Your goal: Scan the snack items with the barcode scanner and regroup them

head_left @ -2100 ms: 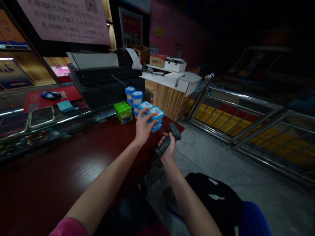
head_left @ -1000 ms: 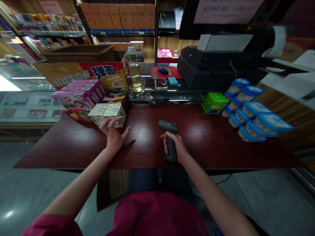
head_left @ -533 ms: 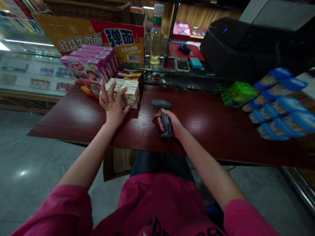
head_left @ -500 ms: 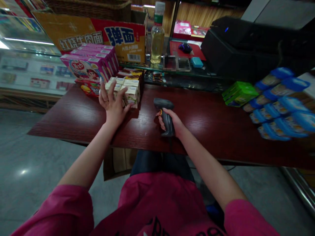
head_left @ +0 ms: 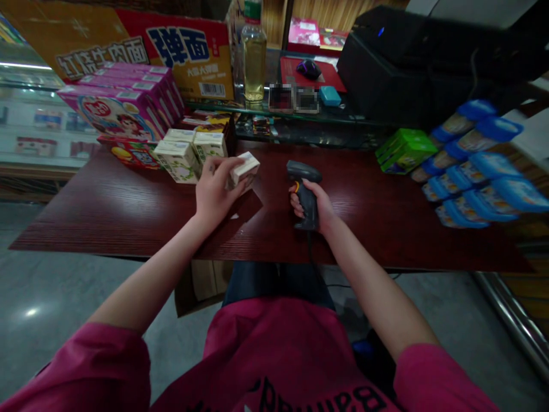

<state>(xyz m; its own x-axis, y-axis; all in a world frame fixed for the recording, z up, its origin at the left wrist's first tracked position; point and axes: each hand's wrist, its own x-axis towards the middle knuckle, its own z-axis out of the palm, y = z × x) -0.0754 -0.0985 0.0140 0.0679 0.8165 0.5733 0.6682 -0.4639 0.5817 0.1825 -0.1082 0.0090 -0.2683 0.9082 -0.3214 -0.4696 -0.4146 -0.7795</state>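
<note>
My left hand (head_left: 217, 186) is closed around a small white carton (head_left: 246, 165), tilted a little and held just above the counter. Beside it, to the left, stand several more white cartons (head_left: 175, 161) with green print, grouped together. My right hand (head_left: 321, 203) grips a dark grey barcode scanner (head_left: 306, 194) by its handle, fingers by the yellow trigger. The scanner's head points left, toward the carton, with a gap between them. Its cable hangs down over the counter's near edge.
The dark red wooden counter (head_left: 266, 240) spans the front. Pink boxes (head_left: 124, 103) and a noodle carton (head_left: 180, 51) stand back left, near a bottle (head_left: 254, 63). A green box (head_left: 405, 150) and blue-lidded tubs (head_left: 484, 177) are stacked right. A mouse (head_left: 309, 69) lies behind.
My left hand has closed on one white carton and drawn it right, away from the group. My right hand has shifted slightly right with the scanner. The camera view has moved too.
</note>
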